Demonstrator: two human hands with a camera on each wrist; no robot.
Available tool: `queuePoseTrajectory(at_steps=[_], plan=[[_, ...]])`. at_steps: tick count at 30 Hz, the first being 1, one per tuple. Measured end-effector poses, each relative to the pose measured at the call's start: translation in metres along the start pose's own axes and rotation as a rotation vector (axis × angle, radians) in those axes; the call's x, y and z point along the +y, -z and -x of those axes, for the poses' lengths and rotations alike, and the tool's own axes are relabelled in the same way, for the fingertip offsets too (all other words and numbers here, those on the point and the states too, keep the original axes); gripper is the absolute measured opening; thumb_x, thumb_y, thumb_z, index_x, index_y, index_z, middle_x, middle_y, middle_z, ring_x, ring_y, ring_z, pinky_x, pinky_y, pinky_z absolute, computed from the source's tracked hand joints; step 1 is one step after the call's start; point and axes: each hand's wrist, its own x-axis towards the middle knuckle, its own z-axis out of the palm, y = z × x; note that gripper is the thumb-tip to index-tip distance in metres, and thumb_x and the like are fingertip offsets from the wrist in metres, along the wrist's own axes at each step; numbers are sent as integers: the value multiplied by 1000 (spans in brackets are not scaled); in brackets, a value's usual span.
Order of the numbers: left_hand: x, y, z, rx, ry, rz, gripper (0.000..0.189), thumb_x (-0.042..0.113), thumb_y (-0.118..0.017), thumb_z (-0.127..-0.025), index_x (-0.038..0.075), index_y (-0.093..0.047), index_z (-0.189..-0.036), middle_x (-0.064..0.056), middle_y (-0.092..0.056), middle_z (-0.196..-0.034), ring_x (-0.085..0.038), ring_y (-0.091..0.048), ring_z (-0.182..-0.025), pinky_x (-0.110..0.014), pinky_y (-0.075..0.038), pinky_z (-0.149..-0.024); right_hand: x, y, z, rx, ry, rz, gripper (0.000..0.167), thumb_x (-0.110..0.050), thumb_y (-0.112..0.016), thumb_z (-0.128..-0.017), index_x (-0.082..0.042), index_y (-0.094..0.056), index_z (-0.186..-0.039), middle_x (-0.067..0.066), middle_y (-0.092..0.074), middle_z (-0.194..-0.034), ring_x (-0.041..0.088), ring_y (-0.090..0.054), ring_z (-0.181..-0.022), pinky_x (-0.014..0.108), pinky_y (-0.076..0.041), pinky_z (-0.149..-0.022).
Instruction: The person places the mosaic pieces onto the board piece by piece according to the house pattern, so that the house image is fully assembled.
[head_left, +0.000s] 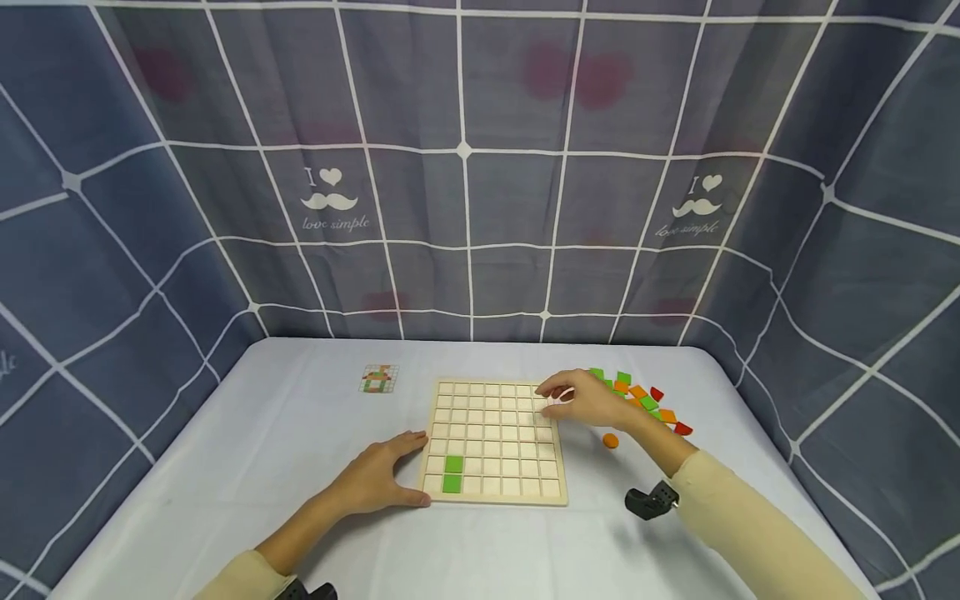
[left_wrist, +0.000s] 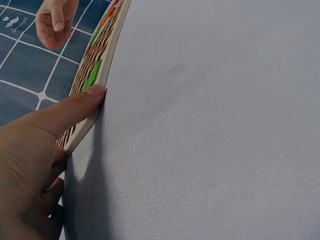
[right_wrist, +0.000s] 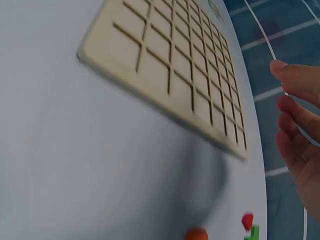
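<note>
A pale wooden grid board lies on the white table. Two green square tiles sit one above the other in its lower left cells. My left hand touches the board's left edge, thumb near the front corner and fingers spread farther up. In the left wrist view its thumb lies against the board's rim. My right hand hovers over the board's upper right edge. Its fingers are loosely bent, with a gap to the thumb and nothing visible between them in the right wrist view.
Right of the board lies a loose group of green, orange and red pieces, partly behind my right hand. An orange round piece lies apart, nearer me. A small pattern card is at back left. Grey checked curtains enclose the table.
</note>
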Motion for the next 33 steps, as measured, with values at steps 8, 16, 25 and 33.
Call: queuePoseTrajectory(at_steps=[8, 16, 25, 33], plan=[[1, 0, 2, -9, 4, -13, 101, 57, -92, -69, 5, -56, -147, -10, -53, -153, -39, -46, -141, -59, -39, -112, 39, 36, 15, 112, -188, 74, 38, -17, -82, -91, 0, -73, -124, 16, -71, -118, 30, -64, -103, 47, -53, -94], [2, 1, 0, -6, -12, -7, 100, 56, -91, -71, 5, -56, -148, -12, -52, -153, -40, -46, -140, -59, -39, -112, 85, 54, 33, 198, -343, 53, 35, -17, -76, -95, 0, -71, -125, 12, -70, -114, 29, -63, -104, 41, -56, -90], [1, 0, 1, -15, -1, -6, 101, 57, -91, -70, 5, -56, -148, -11, -52, -153, -37, -45, -142, -57, -38, -114, 113, 52, 48, 207, -414, 137, 31, -20, -81, -92, -4, -75, -118, 7, -66, -101, 26, -56, -92, 37, -51, -82], [2, 1, -1, -8, -9, 1, 100, 55, -92, -71, 4, -55, -148, -12, -52, -153, -38, -45, -141, -57, -38, -114, 113, 53, 47, 217, -399, 165, 27, -21, -82, -91, -5, -75, -112, 5, -67, -97, 24, -58, -90, 36, -51, -82]])
